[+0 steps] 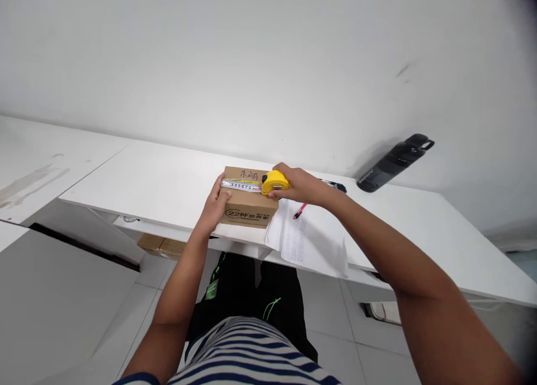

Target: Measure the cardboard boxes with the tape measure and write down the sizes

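A brown cardboard box [245, 211] with printed and handwritten characters stands on the white desk. Across its top lies the drawn-out blade of a yellow tape measure [274, 182], numbers facing up. My right hand [296, 184] grips the tape measure's case at the box's right edge. At the left edge, my left hand [215, 205] is closed, thumb on the box top by the blade's end and fingers around the side; the exact hold on the blade tip is partly hidden.
Right of the box lie sheets of written paper [323, 242] with a red pen [300, 210] on them. A dark item [335, 186] lies behind my right forearm. A black bottle [390, 164] stands near the wall. The white desk [168, 178] has its front edge near my body.
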